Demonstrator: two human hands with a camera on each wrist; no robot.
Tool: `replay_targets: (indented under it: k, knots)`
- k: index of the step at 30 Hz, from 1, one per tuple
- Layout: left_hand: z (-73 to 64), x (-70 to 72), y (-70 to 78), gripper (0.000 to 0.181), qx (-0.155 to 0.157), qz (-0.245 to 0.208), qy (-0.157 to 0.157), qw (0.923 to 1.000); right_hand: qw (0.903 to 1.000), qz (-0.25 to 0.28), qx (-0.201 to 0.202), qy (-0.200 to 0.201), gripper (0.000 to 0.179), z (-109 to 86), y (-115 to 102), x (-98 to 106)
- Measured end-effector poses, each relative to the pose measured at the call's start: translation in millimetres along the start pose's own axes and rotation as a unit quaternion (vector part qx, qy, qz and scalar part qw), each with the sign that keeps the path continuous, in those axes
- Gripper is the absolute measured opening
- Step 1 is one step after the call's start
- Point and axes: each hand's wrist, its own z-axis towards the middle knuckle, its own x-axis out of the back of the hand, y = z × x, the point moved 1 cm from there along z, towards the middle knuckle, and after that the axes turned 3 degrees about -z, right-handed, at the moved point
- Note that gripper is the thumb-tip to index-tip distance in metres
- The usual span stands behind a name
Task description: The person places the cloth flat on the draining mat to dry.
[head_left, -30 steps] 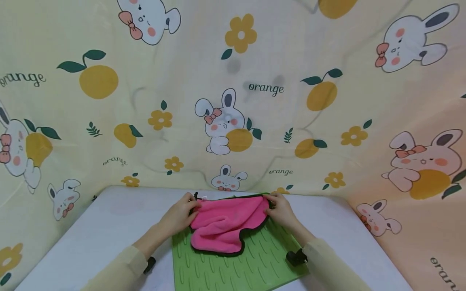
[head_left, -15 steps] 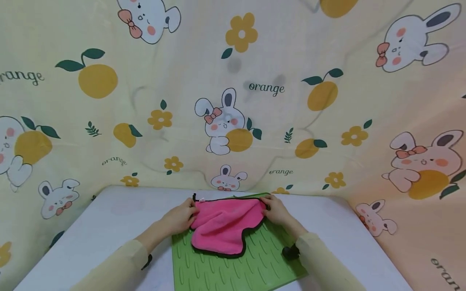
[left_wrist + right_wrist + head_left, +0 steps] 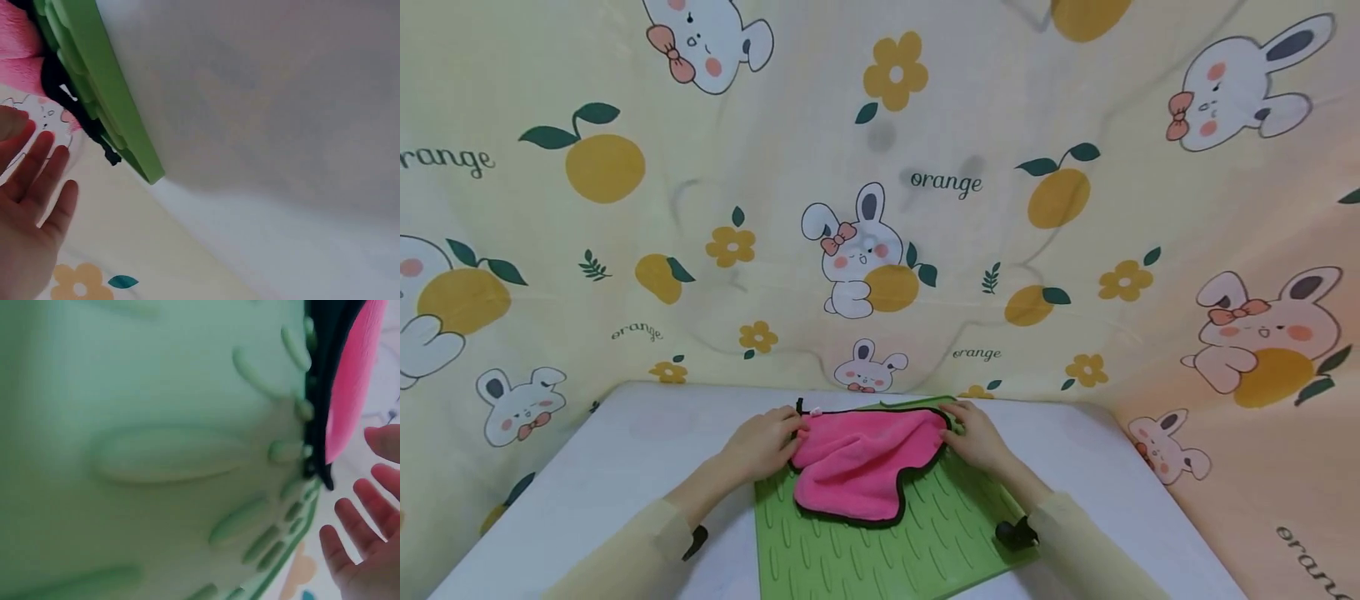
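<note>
A pink towel (image 3: pixel 861 458) with black edging lies rumpled on a green board (image 3: pixel 835 558) covered in raised ridges. At its upper left corner are a black loop (image 3: pixel 800 406) and a small white tag. My left hand (image 3: pixel 760 446) is by the towel's left edge. In the left wrist view that hand (image 3: pixel 28 219) has its fingers spread, near the loop. My right hand (image 3: pixel 977 439) is at the upper right corner, fingertips close to the edging. Spread fingers also show on this hand (image 3: pixel 369 540) in the right wrist view, beside the pink towel (image 3: pixel 356 381).
The board rests on a white table (image 3: pixel 595 500). Behind and at the sides hangs a cream curtain (image 3: pixel 820 125) printed with rabbits and oranges. A black strap piece (image 3: pixel 1017 533) is at the right wrist, another (image 3: pixel 696 543) at the left.
Both hands held the towel's upper corners a second ago; now their fingers have loosened. The towel shifted slightly, and its right corner sits a little further left.
</note>
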Motion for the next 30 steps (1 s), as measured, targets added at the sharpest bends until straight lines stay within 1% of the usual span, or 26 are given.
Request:
replay_targets:
  k: [1, 3, 5, 7, 11, 13, 16, 19, 21, 24, 27, 30]
  knots:
    - [-2.0, 1.8, 1.8, 0.021, -0.001, -0.006, 0.008, 1.0000, 0.9999, 0.005, 0.007, 0.006, 0.043, -4.2, -5, 1]
    - [-6.8, 3.6, 6.0, 0.020, 0.005, -0.025, 0.017, 0.9995, 0.9996, 0.010, 0.023, 0.015, 0.039, -13.3, -16, 3]
    - [-12.7, 5.4, 11.2, 0.018, 0.015, -0.051, 0.018, 0.9984, 0.9988, 0.015, 0.043, 0.016, 0.035, -21.7, -26, 4]
    - [-18.1, 6.9, 16.3, 0.014, 0.014, -0.077, 0.019, 0.9968, 0.9971, 0.016, 0.073, 0.013, 0.032, -29.6, -36, 5]
    - [-24.7, 7.9, 25.1, 0.010, 0.001, -0.124, 0.005, 0.9922, 0.9917, 0.020, 0.127, -0.002, 0.026, -42.1, -54, 4]
    - [-25.6, 7.8, 28.4, 0.009, -0.005, -0.140, -0.006, 0.9901, 0.9897, 0.024, 0.140, -0.018, 0.024, -47.4, -62, 3]
    - [-25.8, 6.9, 30.8, 0.010, -0.007, -0.157, -0.024, 0.9872, 0.9881, 0.023, 0.142, -0.055, 0.026, -53.5, -71, -2]
    - [-25.4, 4.8, 31.1, 0.012, -0.008, -0.174, -0.042, 0.9839, 0.9862, 0.007, 0.143, -0.083, 0.026, -56.7, -76, -9]
    - [-25.1, 2.6, 30.7, 0.014, -0.012, -0.175, -0.054, 0.9831, 0.9850, -0.009, 0.146, -0.092, 0.024, -58.5, -77, -13]
    - [-24.2, -0.5, 30.6, 0.015, -0.026, -0.166, -0.071, 0.9832, 0.9834, -0.029, 0.154, -0.092, 0.021, -60.3, -77, -18]
    - [-23.4, -3.2, 30.5, 0.014, -0.044, -0.152, -0.076, 0.9845, 0.9835, -0.037, 0.148, -0.097, 0.019, -62.3, -75, -20]
    - [-22.1, -5.4, 30.6, 0.013, -0.052, -0.153, -0.075, 0.9841, 0.9838, -0.035, 0.142, -0.104, 0.018, -63.2, -74, -22]
